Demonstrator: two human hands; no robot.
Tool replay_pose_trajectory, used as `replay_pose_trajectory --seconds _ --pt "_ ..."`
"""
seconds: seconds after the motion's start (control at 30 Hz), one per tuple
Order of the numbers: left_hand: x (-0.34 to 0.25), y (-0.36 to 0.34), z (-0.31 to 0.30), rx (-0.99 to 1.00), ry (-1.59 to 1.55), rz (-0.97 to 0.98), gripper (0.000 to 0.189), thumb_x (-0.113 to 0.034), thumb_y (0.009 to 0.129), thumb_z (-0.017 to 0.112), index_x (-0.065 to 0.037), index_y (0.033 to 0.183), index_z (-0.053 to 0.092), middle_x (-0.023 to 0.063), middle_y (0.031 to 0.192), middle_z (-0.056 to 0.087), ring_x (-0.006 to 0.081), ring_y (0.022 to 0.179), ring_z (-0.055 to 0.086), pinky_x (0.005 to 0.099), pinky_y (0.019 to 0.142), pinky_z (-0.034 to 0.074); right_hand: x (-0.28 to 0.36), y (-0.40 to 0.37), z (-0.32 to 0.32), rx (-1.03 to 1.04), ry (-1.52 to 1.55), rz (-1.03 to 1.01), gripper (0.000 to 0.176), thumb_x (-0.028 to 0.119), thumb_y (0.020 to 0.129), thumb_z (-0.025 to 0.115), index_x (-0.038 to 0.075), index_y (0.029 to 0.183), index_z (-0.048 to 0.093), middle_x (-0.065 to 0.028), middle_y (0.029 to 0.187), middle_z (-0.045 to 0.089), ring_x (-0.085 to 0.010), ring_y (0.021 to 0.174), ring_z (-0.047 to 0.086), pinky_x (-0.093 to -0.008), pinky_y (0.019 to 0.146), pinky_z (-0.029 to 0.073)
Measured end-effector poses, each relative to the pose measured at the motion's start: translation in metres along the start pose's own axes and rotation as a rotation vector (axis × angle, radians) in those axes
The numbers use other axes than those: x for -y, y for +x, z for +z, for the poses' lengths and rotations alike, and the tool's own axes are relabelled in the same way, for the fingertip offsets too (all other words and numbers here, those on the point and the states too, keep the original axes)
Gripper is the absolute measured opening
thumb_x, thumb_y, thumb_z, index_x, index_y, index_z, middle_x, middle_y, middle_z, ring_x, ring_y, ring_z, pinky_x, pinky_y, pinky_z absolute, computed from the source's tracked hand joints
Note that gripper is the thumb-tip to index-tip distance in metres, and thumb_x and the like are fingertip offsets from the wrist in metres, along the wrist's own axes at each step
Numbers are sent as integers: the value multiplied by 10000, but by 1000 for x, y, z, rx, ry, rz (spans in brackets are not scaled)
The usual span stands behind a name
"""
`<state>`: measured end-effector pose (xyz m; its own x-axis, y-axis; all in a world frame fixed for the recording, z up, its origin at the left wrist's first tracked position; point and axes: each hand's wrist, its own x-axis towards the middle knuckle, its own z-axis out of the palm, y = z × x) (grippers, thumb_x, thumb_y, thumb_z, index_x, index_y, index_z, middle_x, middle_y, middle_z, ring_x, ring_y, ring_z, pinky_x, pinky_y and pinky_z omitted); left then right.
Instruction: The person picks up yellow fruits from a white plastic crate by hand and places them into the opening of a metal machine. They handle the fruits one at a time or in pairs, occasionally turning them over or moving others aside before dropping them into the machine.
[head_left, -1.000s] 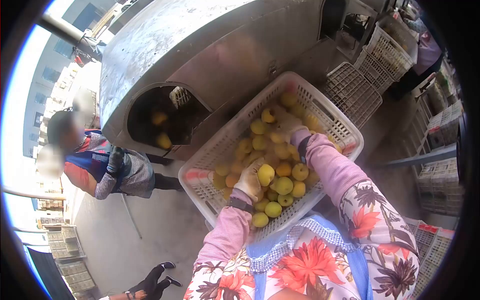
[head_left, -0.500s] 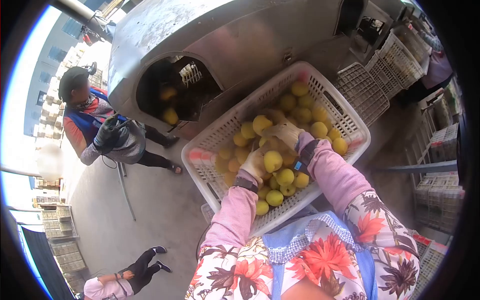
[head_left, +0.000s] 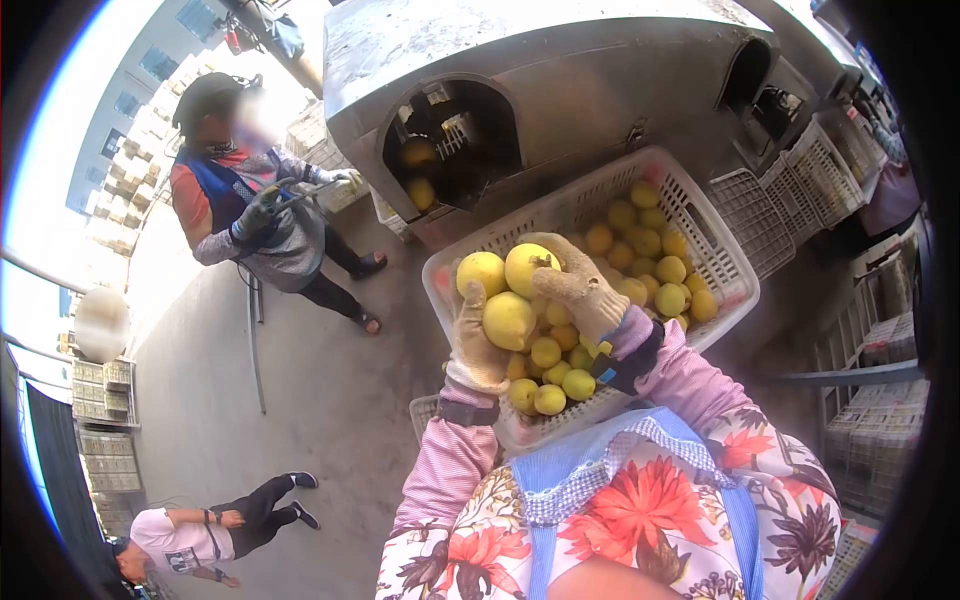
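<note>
Between my gloved hands, three yellow fruits are lifted above a white plastic crate (head_left: 715,250). My left hand (head_left: 478,340), in a beige knit glove, cups the left and lower fruits (head_left: 508,321) from the left side. The fingers of my right hand (head_left: 580,285), gloved the same way, wrap round the upper right fruit (head_left: 530,268), which has a dark mark on its skin. Many more yellow and greenish fruits (head_left: 645,240) lie in the crate below and behind my hands.
A metal machine (head_left: 580,90) with a round-topped opening stands behind the crate. To the left, a person (head_left: 260,200) in a blue vest stands; another person (head_left: 190,535) is at the lower left. Empty crates (head_left: 750,215) sit at the right.
Both hands have risen from among the fruit, now with three fruits between them. The view has shifted, and the person in the vest has raised a gloved hand outward.
</note>
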<state>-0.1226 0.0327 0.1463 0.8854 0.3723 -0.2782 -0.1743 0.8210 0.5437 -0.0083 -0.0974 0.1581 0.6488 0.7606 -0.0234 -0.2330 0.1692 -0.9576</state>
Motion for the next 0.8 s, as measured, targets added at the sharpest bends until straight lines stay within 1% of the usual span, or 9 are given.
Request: replay_pose_trajectory --seconds 0.1,0.13,0.23,0.27,0.37,0.47,0.6,0.73,0.8 --pt "-12 -3 -13 -27 123 145 440 -371 1009 597 -132 1363 494 119 1252 616 284 1114 643 428 919 580 1 4 21 43 -55 50 660 289 849 768 61 1396 477 -97 1230 582 -168 1094 573 -304 940 506" --pt "-23 -4 -17 4 90 67 438 -354 1015 591 -143 1382 478 118 1269 607 286 1111 644 438 901 587 -1 9 28 7 -95 24 649 257 838 783 74 1384 483 -109 1206 587 -169 1076 581 -305 905 523" --pt "-29 6 -23 -63 172 276 438 -355 1015 591 -149 1385 480 115 1275 604 280 1090 654 432 868 598 2 48 45 -169 -357 -40 645 274 841 781 68 1375 482 -143 1188 597 -212 1070 599 -339 927 523" --pt "-34 9 -33 -35 198 262 476 -395 1014 582 -119 1388 481 123 1243 626 278 1062 669 414 844 605 -1 73 44 -242 -474 -139 599 254 828 786 66 1324 507 -200 1190 599 -313 1095 614 -395 941 523" --pt "-41 10 -66 11 43 24 541 -446 1005 579 -79 1389 477 146 1225 644 276 1052 679 400 837 604 7 147 46 -399 -1103 -322 573 310 832 771 78 1291 518 -234 1235 589 -373 1161 593 -449 943 515" --pt "-41 -3 -70 33 12 -41 642 -562 990 528 -52 1379 485 193 1227 650 317 1048 684 407 842 599 -19 190 36 -338 -1324 -664 610 295 801 779 77 1316 537 -185 1174 629 -377 1064 623 -461 949 493" --pt "-36 5 -83 137 -16 -7 698 -612 1002 445 -20 1369 493 210 1223 653 355 1056 679 444 814 604 -25 219 44 -389 -1413 -361 494 286 795 773 132 1244 635 -126 1248 634 -335 1079 637 -426 958 504" --pt "-38 9 -74 175 -114 -42 734 -639 997 416 -7 1364 487 195 1176 658 340 1036 674 459 766 617 2 268 42 -41 -1878 -194 546 212 784 765 118 1299 610 -92 1271 655 -310 1097 644 -402 969 513" --pt "-36 9 -75 243 -152 -33 740 -644 992 419 -13 1374 479 193 1187 652 346 1041 671 469 769 620 20 258 38 -46 -2002 -261 573 173 804 756 83 1339 570 -92 1265 663 -288 1104 649 -384 973 513"
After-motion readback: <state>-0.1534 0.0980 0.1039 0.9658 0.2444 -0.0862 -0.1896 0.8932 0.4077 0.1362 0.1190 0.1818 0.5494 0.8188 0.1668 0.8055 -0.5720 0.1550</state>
